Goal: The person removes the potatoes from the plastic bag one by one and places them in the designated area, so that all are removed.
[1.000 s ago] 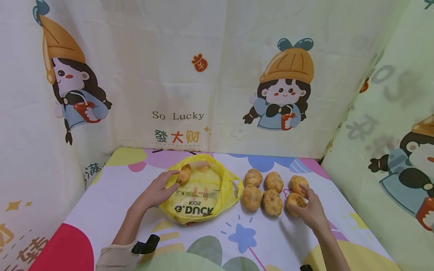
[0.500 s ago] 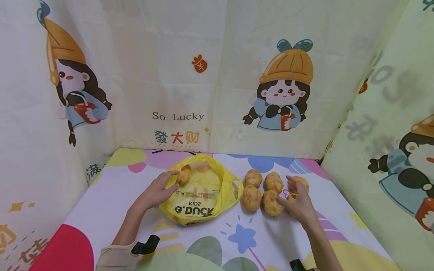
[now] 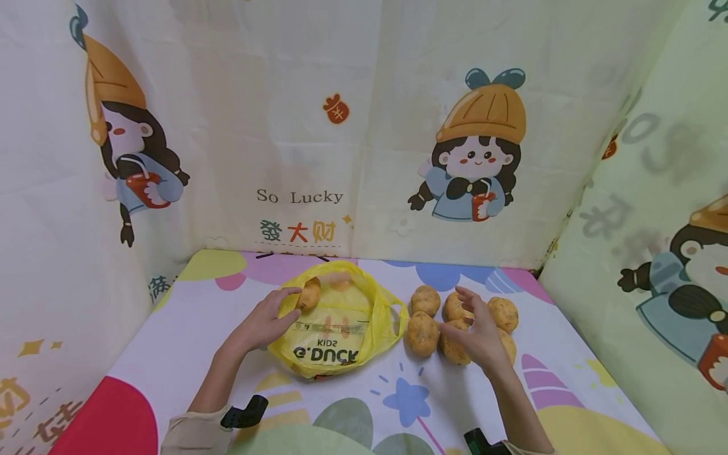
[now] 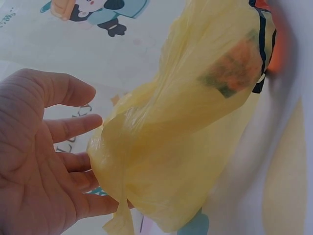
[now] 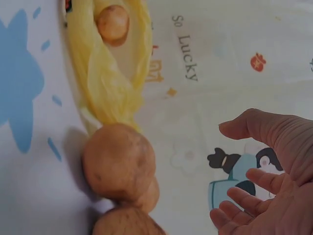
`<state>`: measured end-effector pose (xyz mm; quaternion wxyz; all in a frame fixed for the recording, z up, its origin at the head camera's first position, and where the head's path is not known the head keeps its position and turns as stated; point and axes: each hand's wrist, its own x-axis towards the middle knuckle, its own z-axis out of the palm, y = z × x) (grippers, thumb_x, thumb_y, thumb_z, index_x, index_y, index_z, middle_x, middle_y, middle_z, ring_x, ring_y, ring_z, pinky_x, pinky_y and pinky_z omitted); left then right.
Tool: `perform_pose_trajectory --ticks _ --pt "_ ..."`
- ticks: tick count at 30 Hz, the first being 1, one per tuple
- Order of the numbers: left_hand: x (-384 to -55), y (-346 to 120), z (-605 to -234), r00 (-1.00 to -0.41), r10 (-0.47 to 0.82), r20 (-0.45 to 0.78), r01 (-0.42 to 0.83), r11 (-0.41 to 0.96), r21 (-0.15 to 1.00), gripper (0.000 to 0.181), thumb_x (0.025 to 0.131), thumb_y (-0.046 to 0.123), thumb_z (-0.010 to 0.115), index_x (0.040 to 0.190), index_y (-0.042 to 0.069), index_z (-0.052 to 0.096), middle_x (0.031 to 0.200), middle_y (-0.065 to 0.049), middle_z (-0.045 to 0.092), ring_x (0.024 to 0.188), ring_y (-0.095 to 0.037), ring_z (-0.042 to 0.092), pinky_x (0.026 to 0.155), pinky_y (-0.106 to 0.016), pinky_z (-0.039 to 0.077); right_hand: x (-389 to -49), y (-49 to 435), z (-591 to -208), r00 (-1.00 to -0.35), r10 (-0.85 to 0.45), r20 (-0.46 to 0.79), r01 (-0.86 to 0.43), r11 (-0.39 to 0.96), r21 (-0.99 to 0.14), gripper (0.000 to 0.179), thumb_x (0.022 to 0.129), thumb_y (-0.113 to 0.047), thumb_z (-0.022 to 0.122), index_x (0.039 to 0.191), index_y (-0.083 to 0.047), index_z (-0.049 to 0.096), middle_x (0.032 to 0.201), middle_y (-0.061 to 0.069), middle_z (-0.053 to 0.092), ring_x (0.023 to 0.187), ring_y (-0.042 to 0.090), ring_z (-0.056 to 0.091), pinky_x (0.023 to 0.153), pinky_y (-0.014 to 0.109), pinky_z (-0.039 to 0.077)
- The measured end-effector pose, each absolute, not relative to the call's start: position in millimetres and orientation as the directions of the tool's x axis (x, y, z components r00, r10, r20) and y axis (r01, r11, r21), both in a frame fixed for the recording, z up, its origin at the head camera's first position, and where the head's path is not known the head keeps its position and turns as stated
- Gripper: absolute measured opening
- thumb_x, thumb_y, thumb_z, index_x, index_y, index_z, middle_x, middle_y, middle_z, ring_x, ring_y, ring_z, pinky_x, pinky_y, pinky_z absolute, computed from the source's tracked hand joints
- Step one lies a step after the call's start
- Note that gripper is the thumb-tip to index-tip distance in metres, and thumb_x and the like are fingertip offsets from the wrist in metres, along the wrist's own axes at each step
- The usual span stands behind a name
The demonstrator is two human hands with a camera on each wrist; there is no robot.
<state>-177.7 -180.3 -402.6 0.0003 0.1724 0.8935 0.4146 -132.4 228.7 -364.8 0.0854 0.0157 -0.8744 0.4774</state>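
Note:
A yellow plastic bag (image 3: 383, 309) lies on the table with its mouth spread, and one potato (image 3: 309, 296) shows inside at its left. Beside the bag's left rim is my left hand (image 3: 263, 321), fingers relaxed and parted; in the left wrist view some fingertips touch or nearly touch the plastic (image 4: 161, 156). To the bag's right, several potatoes stand in two rows, among them a near-left one (image 3: 423, 333), a far-left one (image 3: 425, 301) and a far-right one (image 3: 503, 314). My right hand (image 3: 482, 333) hovers over the middle and right potatoes, holding nothing and partly hiding them.
A patterned cloth (image 3: 375, 404) covers the table. Printed curtains (image 3: 387, 158) rise behind it and at both sides. Each wrist wears a black device, one at the left sleeve (image 3: 244, 412) and one at the right (image 3: 483, 442).
My right hand has moved left from the right-hand potatoes to above the middle ones, uncovering those at the right. The left hand, bag and potatoes stay in place.

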Motion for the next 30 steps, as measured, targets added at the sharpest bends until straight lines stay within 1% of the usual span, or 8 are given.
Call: perform_pose_trajectory --ticks 5,11,15,20,26,30 --pt "-178 -180 -402 -0.943 0.304 0.136 0.300 0.599 0.742 0.050 0.102 0.019 0.056 0.147 -0.001 0.046 0.153 -0.027 0.043 0.146 -0.048 0.033 0.116 -0.066 0.029 -135 214 -362 -0.989 0.048 0.142 -0.094 0.545 -0.833 0.081 0.086 -0.010 0.080 0.154 -0.007 0.037 0.155 0.022 0.038 0.142 0.042 0.035 0.115 0.063 0.033" --pt "-178 -180 -400 -0.943 0.303 0.137 0.301 0.603 0.739 0.050 0.102 0.020 0.056 0.147 0.000 0.047 0.152 -0.026 0.044 0.145 -0.047 0.034 0.116 -0.066 0.029 -140 196 -361 -0.985 0.003 0.171 -0.145 0.508 -0.849 0.080 0.085 -0.010 0.080 0.153 -0.007 0.038 0.153 0.020 0.040 0.142 0.041 0.035 0.118 0.058 0.031" --pt "-177 -181 -400 -0.941 0.306 0.144 0.309 0.604 0.735 0.049 0.102 0.020 0.057 0.146 -0.001 0.047 0.151 -0.027 0.045 0.145 -0.047 0.034 0.115 -0.066 0.030 -143 184 -361 -0.983 -0.010 0.181 -0.163 0.492 -0.855 0.080 0.084 -0.008 0.081 0.152 -0.007 0.040 0.151 0.019 0.043 0.141 0.041 0.037 0.116 0.057 0.034" --pt "-177 -181 -400 -0.941 0.306 0.142 0.306 0.601 0.738 0.049 0.102 0.019 0.057 0.146 -0.001 0.047 0.151 -0.026 0.045 0.145 -0.047 0.035 0.115 -0.066 0.030 -143 170 -360 -0.989 0.000 0.150 -0.131 0.480 -0.868 0.080 0.083 -0.008 0.082 0.152 -0.012 0.042 0.152 0.015 0.044 0.142 0.039 0.038 0.114 0.057 0.036" --pt "-178 -180 -401 -0.941 0.306 0.141 0.306 0.597 0.742 0.050 0.102 0.018 0.056 0.147 -0.002 0.047 0.151 -0.027 0.045 0.145 -0.047 0.034 0.116 -0.066 0.029 -144 156 -362 -0.990 -0.001 0.138 -0.120 0.488 -0.865 0.080 0.082 -0.010 0.083 0.151 -0.013 0.043 0.155 0.015 0.043 0.141 0.039 0.039 0.112 0.062 0.038" --pt "-179 -180 -402 -0.943 0.304 0.138 0.301 0.595 0.745 0.050 0.102 0.017 0.057 0.147 -0.002 0.046 0.152 -0.027 0.044 0.146 -0.048 0.033 0.116 -0.066 0.029 -146 150 -363 -0.986 -0.027 0.165 -0.158 0.476 -0.865 0.079 0.082 -0.010 0.083 0.151 -0.013 0.044 0.153 0.016 0.044 0.140 0.038 0.040 0.113 0.058 0.038"
